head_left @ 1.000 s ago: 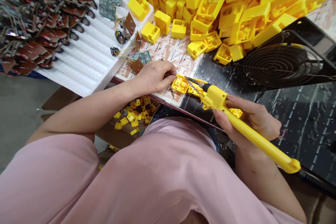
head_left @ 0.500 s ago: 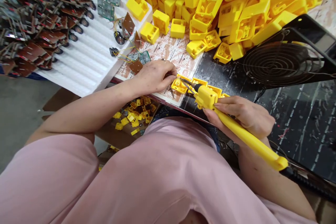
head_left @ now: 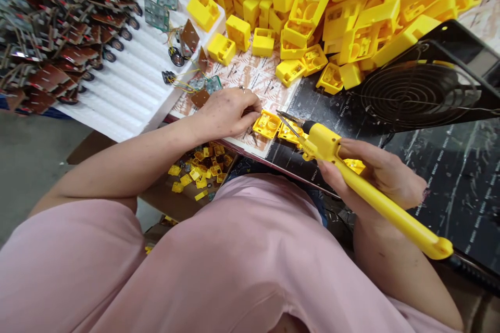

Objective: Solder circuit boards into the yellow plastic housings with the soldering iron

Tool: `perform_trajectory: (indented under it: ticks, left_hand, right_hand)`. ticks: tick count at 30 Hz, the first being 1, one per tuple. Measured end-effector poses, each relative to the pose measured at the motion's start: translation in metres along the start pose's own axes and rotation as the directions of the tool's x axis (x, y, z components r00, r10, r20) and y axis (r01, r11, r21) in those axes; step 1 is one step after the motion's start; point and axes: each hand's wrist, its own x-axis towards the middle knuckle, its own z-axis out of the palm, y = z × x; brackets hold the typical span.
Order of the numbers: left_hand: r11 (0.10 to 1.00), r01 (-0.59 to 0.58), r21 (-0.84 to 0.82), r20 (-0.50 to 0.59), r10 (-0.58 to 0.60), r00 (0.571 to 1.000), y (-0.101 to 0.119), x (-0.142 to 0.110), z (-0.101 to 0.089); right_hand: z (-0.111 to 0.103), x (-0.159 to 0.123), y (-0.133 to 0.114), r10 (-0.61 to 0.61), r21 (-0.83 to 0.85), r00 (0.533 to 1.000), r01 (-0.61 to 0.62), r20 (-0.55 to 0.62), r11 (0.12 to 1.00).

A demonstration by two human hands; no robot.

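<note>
My right hand [head_left: 375, 174] is wrapped round the handle of a yellow soldering iron [head_left: 375, 203]. The iron's dark metal tip, with a thin feed tube beside it, points left over a small yellow plastic casing [head_left: 289, 131]. Just left of that lies another open yellow casing [head_left: 267, 125], its round grille facing up. My left hand [head_left: 230, 112] is closed, thumb and fingertips pinched at this casing's left corner; what they hold is hidden. A further yellow casing [head_left: 354, 166] shows partly behind my right hand.
Yellow casings [head_left: 269, 8] are heaped at the back. A black fan [head_left: 414, 88] stands at the right. Left is a white foam tray [head_left: 128, 93] with piled circuit boards [head_left: 58, 36]. Wired boards [head_left: 201, 98] lie beyond my left wrist. Below the table edge, a box holds small yellow parts [head_left: 199, 171].
My right hand has drawn the soldering iron to the right, and its tip has come away from the left casing. My left hand has stayed almost still.
</note>
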Motion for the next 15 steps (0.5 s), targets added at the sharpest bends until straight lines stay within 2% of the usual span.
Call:
perform_trajectory:
  ticks: [8, 15]
  left_hand:
    - [1.0, -0.003, 0.008, 0.011, 0.003, 1.0, 0.0007, -0.0003, -0.002]
    - [0.97, 0.011, -0.241, -0.041, -0.022, 0.999, -0.0003, -0.001, -0.0045]
  right_hand:
    - [0.002, -0.0027, 0.0012, 0.042, -0.006, 0.997, -0.042, 0.063, 0.999]
    - [0.0028, -0.0098, 0.0034, 0.051, 0.0, 0.997, -0.052, 0.056, 0.999]
